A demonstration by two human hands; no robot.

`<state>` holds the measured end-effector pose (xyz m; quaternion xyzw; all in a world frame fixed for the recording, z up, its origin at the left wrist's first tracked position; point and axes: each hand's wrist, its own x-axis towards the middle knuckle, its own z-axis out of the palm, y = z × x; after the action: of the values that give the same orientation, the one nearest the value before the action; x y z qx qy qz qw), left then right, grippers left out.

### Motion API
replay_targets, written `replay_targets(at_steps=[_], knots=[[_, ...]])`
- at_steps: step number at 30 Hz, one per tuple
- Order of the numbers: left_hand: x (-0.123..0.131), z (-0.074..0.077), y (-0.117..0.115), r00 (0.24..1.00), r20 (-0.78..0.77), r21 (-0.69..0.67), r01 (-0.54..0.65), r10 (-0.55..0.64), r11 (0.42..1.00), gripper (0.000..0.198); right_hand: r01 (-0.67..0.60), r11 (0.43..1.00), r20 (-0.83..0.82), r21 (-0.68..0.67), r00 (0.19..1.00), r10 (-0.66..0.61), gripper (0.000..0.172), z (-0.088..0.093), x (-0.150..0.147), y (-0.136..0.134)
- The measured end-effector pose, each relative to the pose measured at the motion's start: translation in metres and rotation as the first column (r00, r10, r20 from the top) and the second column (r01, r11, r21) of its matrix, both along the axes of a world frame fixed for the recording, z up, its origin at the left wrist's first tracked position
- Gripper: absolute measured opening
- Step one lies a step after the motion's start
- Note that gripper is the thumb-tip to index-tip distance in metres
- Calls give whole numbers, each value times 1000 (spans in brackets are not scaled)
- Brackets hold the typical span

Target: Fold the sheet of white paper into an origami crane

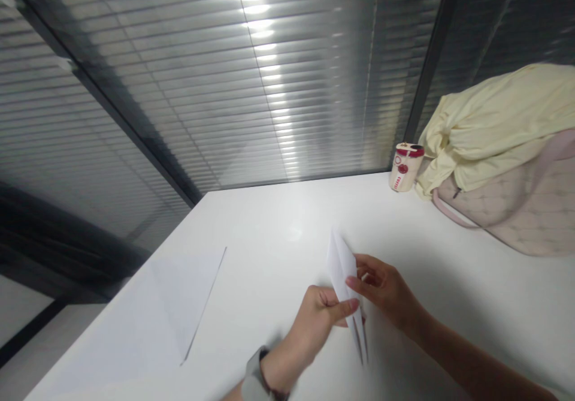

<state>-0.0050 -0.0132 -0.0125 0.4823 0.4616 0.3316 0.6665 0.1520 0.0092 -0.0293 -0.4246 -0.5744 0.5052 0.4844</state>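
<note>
folded paper (342,263) held up over white table (269,233), pointy end away from person, two thin tails toward them. left hand (320,311) got lower part pinched, thumb on top, fingers under. right hand (384,284) pinching edge higher up, kinda blurry so can't swear how firmly. loose paper (153,311) off left, cup (405,170) and bag (530,200) back right

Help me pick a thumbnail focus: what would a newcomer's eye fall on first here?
Probably the folded white paper, pinched between the left hand and right hand above the white table. Next might come the bright streak of light down the blinds behind it, then the pale yellow cloth lying over the pinkish bag at far right.
</note>
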Motion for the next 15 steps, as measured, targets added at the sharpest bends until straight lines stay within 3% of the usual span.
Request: replay_targets(at_steps=[3,5,7,10,13,15], knots=[[-1,0,0,999,-16,-9,33,-34,999,36,67,960,85,270,992,-93,54,-2,1,-2],[-2,-1,0,998,-5,-16,56,-56,998,40,65,919,127,389,984,-123,52,-3,2,-2],[-2,0,1,997,-1,-23,80,-80,997,43,76,907,116,415,984,-136,44,-4,4,0],[-6,2,3,992,4,-1,129,-129,992,44,65,947,21,314,997,-76,21,-3,6,3],[-12,8,6,982,22,29,188,-189,982,43,-127,988,-71,91,988,134,17,-1,10,6],[-16,11,8,976,11,38,216,-216,976,42,-262,964,-138,-42,957,254,20,1,11,6]])
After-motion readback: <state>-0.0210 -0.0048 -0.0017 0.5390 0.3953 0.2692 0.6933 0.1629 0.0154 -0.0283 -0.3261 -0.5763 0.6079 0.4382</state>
